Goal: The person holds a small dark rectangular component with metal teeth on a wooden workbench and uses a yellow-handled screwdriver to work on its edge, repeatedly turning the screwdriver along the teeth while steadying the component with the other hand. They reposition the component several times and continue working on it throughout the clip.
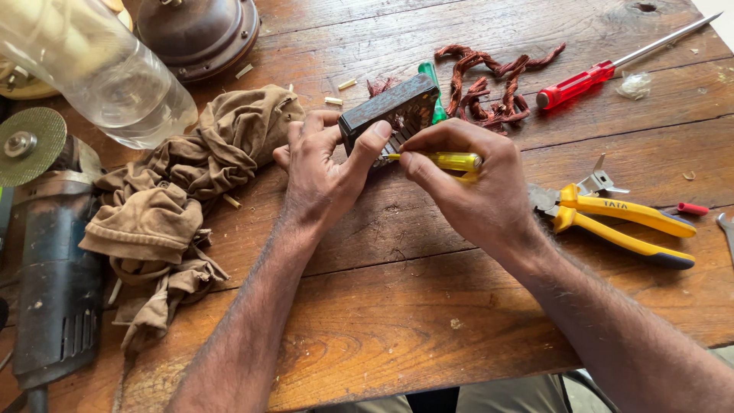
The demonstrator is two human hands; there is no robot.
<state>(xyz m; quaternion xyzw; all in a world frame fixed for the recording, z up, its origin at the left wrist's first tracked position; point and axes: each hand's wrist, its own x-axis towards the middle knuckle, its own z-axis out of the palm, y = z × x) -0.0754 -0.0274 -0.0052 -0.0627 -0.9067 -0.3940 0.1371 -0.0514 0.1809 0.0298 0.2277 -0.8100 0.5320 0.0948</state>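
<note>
Left hand (317,172) grips a dark block (390,115) on the counter (382,306) — right hand (466,180) pinches a yellow screwdriver (451,161), probably picking its slots. Next: steadier bracing.

Bright, even daylight falls on the wooden surface (397,306), strongest at the upper right corner, where it washes pale. Shadows are soft and short. The clear plastic bottle (99,69) at upper left looms large and slightly blurred; the centre is sharp.
</note>
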